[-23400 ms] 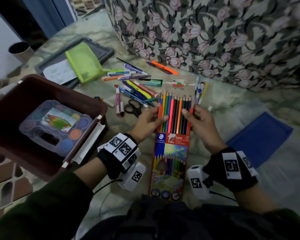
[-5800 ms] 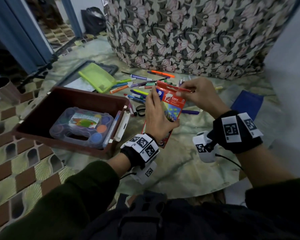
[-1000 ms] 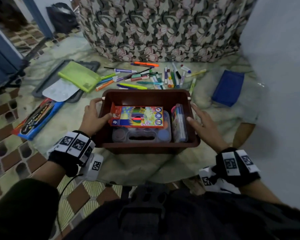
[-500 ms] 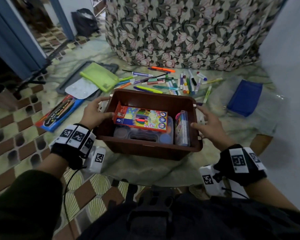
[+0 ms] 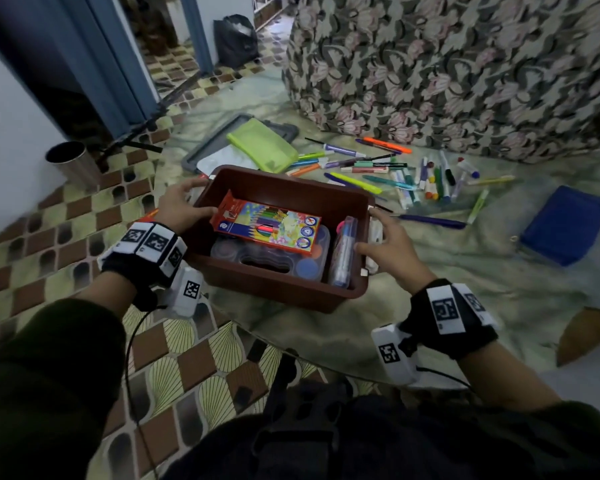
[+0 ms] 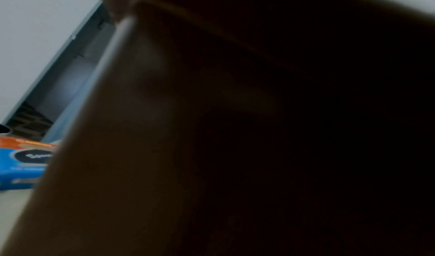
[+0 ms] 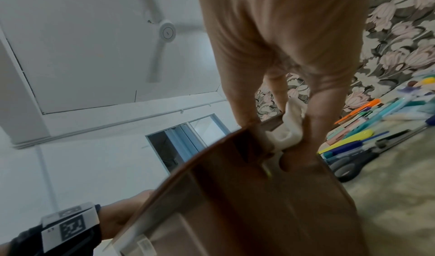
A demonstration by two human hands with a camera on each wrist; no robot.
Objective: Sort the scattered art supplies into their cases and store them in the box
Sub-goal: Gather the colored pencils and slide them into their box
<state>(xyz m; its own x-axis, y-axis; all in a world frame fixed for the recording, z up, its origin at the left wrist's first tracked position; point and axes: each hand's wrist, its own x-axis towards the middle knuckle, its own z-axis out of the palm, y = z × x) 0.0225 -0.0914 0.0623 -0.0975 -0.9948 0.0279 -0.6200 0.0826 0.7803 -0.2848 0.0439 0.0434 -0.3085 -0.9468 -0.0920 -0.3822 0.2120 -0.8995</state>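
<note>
The brown box [image 5: 281, 296] sits between my hands on the green floor cloth. My left hand [image 5: 184, 206] grips its left side with the thumb over the rim. My right hand [image 5: 385, 237] grips the right side, fingers round the white latch [image 7: 289, 129]. Inside lie a coloured pencil pack [image 5: 267, 226] on a clear paint case [image 5: 274, 265], and a clear marker case [image 5: 343, 254] stands at the right. Loose markers and pens [image 5: 361, 168] are scattered behind the box. The left wrist view is mostly filled by the dark box wall [image 6: 235, 129].
A green pouch [image 5: 262, 150] lies on a grey tray [image 5: 208, 150] at the back left. A blue pouch [image 5: 565, 223] lies at the right. Scissors [image 7: 353, 163] lie beside the box. A blue and orange pack [image 6: 21, 163] lies left of it. A metal cup [image 5: 71, 164] and floral-covered furniture [image 5: 465, 64] stand beyond.
Both hands keep their hold on the box sides. The box has turned slightly, and the blue and orange pack is now hidden behind my left hand in the head view.
</note>
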